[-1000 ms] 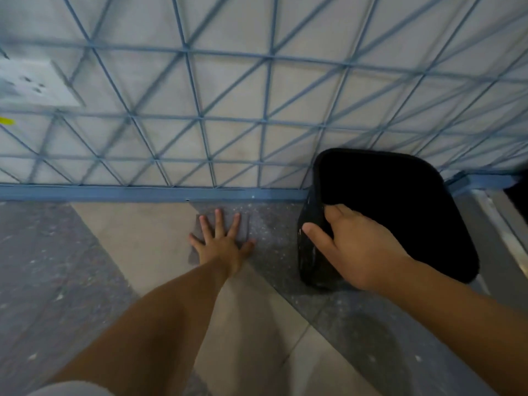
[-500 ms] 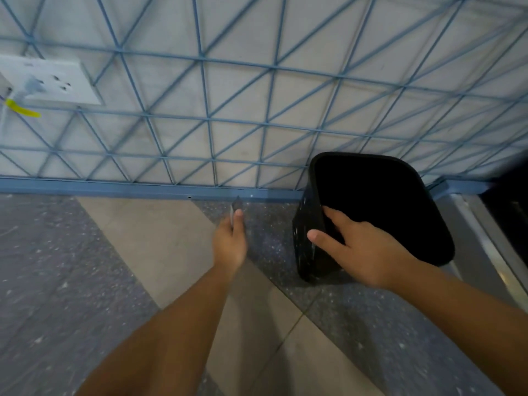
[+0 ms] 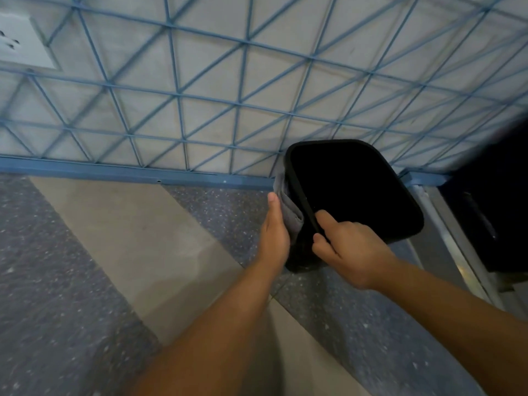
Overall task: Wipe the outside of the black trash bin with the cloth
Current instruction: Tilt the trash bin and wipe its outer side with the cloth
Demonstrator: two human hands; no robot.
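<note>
A pale wall point(image 3: 200, 90) crossed by a blue grid point(image 3: 240, 104) of bars fills the upper view, and a speckled grey and beige floor point(image 3: 114, 252) lies below it. The black bin point(image 3: 357, 192) stands on the floor against the wall, near the right corner, its open mouth facing up. The right hand point(image 3: 347, 250) grasps the bin's near rim, fingers curled over the edge. The left hand point(image 3: 275, 232), fingers straight, presses the grey cloth point(image 3: 288, 212) flat against the bin's left outer side. A white socket point(image 3: 20, 44) sits high at the left.
</note>
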